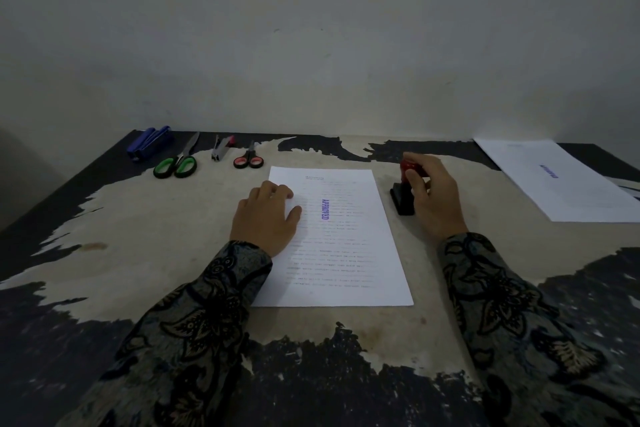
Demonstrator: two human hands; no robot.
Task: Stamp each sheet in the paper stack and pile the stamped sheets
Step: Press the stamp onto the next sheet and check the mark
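A printed white sheet (349,253) lies in the middle of the table, topmost on the paper stack, with a purple "APPROVED" mark (325,210) on it. My left hand (268,218) rests flat on the sheet's left edge, fingers relaxed. Just right of the sheet, my right hand (433,198) grips the stamp (403,194), whose red knob sticks up and whose black base stands on the table. At the far right lies another white sheet (571,187) bearing a purple stamp mark.
Along the back edge lie a blue stapler (149,142), green-handled scissors (176,163), a small grey and red stapler (221,147) and red-handled scissors (248,158). The table (156,236) has a worn, peeling dark surface. A wall stands right behind it.
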